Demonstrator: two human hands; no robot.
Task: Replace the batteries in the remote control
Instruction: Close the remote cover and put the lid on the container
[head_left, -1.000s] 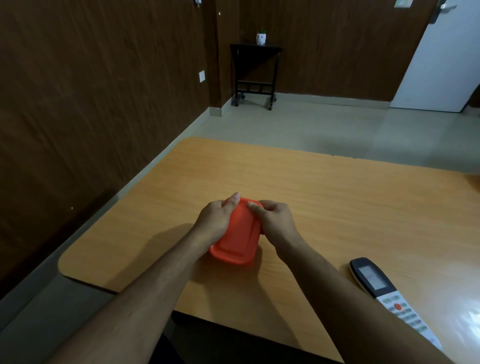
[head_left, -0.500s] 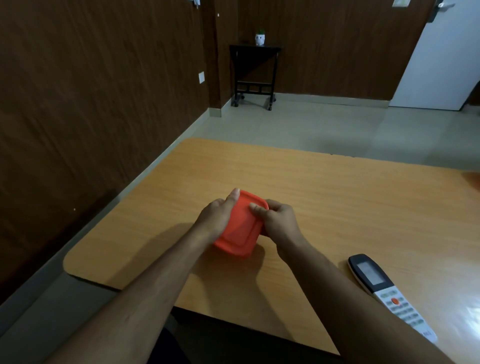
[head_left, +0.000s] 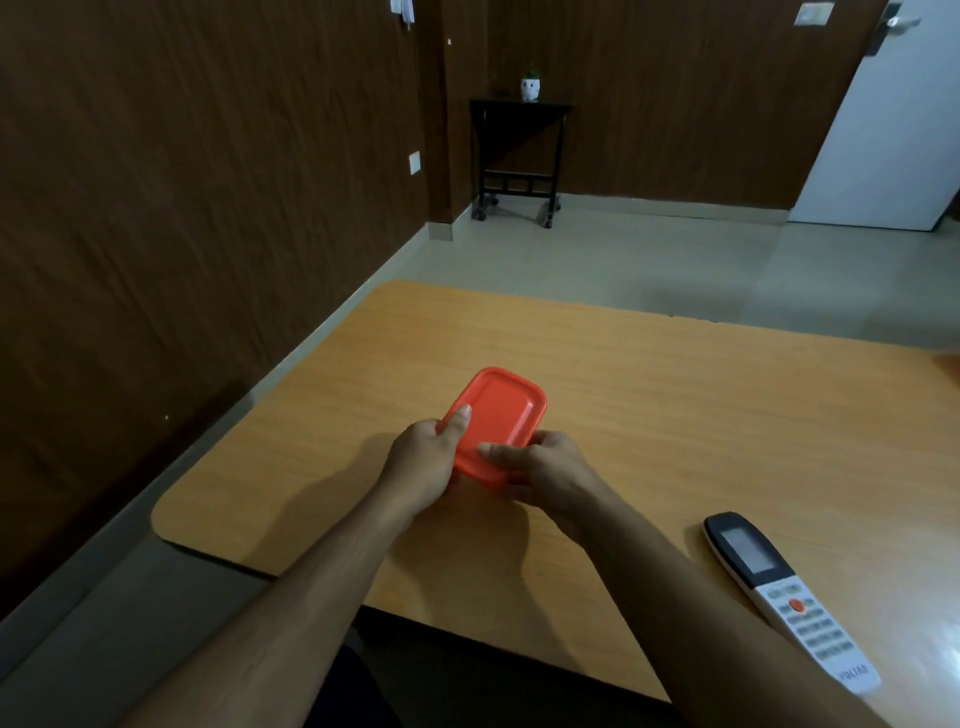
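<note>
A small orange-red plastic box with a lid (head_left: 498, 415) is held over the wooden table (head_left: 675, 415), its lid facing up and its far end tilted away from me. My left hand (head_left: 423, 462) grips its left near side with the thumb on the lid. My right hand (head_left: 545, 467) holds its right near corner, thumb pressed on the lid. What is inside the box is hidden. A white and black remote control (head_left: 779, 592) lies face up on the table at the right, apart from both hands.
A dark wood-panelled wall runs along the left. The table's rounded near-left corner (head_left: 171, 525) and its near edge lie close to my arms. Far back stand a small black side table (head_left: 519, 156) with a white pot and a white door (head_left: 893, 130).
Both hands have slid toward the box's near end and the box now tilts flatter, showing more of its lid. The remote has stayed put.
</note>
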